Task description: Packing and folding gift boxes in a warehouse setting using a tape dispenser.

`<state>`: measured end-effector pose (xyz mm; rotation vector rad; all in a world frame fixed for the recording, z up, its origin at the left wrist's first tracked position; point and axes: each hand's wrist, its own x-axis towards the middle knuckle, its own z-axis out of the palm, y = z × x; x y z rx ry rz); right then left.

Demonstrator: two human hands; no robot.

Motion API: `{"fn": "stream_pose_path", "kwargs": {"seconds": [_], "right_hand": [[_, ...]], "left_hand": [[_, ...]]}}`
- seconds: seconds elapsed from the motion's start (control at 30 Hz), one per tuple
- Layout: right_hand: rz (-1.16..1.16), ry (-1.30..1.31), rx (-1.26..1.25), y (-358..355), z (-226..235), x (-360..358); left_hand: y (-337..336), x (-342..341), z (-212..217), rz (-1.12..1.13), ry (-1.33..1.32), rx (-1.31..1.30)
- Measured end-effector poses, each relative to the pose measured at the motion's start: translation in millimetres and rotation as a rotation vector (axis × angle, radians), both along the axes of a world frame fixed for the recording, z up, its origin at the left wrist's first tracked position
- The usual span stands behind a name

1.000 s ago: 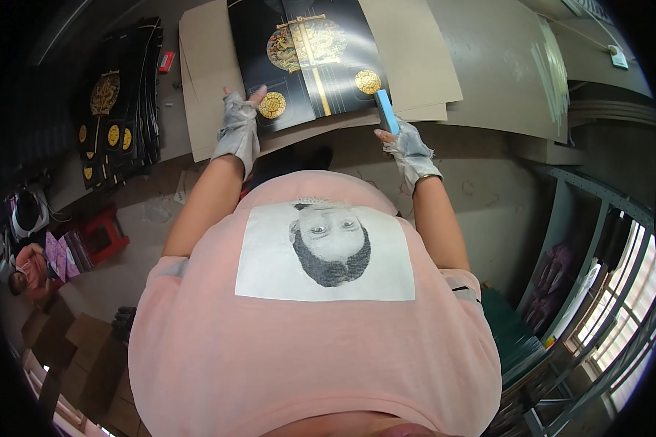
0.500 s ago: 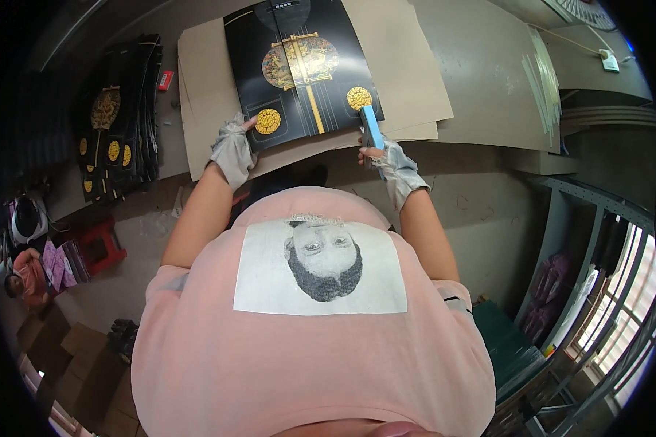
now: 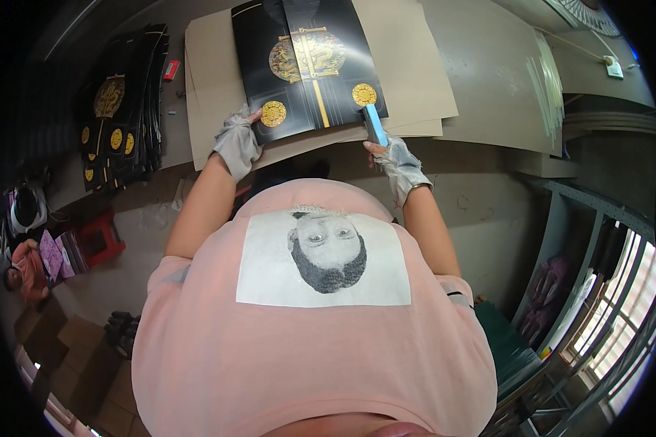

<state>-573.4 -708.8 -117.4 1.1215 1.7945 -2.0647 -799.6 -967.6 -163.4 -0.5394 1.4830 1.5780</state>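
Note:
A glossy black printed cardboard sheet (image 3: 299, 108) with gold round motifs lies on a stack of plain grey-brown board (image 3: 410, 62). My left hand (image 3: 238, 146), in a pale fingerless glove, grips its near left corner, thumb on top. At the near right corner is a light blue stapler (image 3: 375, 125), its tip over the edge just below a gold circle. My right hand (image 3: 402, 166), gloved likewise, is closed round the stapler's near end. The stapler's lower jaw is mostly hidden, and I cannot tell whether it is squeezed.
Several black printed sheets (image 3: 116, 120) hang over the table's left side, near a small red box (image 3: 171, 70). Thin pale strips (image 3: 543, 91) lie at the right. A metal frame (image 3: 550, 218) stands lower right. Far left are a red stool (image 3: 98, 239) and another person (image 3: 28, 269).
The whole view has shifted slightly, so the table sits a little higher and further right. Both hands keep their places at the sheet's near corners, the stapler still at the right one.

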Motion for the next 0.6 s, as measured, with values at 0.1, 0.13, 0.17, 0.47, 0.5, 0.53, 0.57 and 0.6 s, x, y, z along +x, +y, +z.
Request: {"fn": "stream_pose_path", "kwargs": {"seconds": [0.1, 0.13, 0.17, 0.47, 0.5, 0.53, 0.57, 0.6], "right_hand": [[-0.008, 0.026, 0.067, -0.6, -6.6, 1.4], [-0.023, 0.02, 0.054, -1.3, -7.2, 1.9], [-0.04, 0.015, 0.042, -1.4, -7.3, 2.2], [-0.228, 0.067, -0.46, 3.3, 2.7, 9.4], [-0.223, 0.068, -0.46, 5.8, -3.4, 12.2], [-0.206, 0.068, -0.427, 7.7, -10.8, 15.1], [-0.191, 0.068, -0.393, 9.8, -18.1, 18.5], [-0.191, 0.068, -0.394, 8.2, -15.3, 17.5]], "left_hand": [[1.8, -1.8, 2.5, -0.032, 0.028, -0.129], [2.2, -1.1, 5.1, -0.034, 0.028, -0.126], [1.3, 0.1, 8.2, -0.056, 0.036, -0.045], [1.2, 3.0, 7.9, 0.072, 0.014, 0.063], [2.3, 3.4, 13.6, 0.099, 0.005, 0.031], [5.0, 4.1, 20.5, 0.096, 0.005, 0.03], [7.8, 6.2, 27.7, 0.082, 0.013, 0.021], [8.6, 7.5, 31.4, 0.071, 0.021, 0.012]]}}
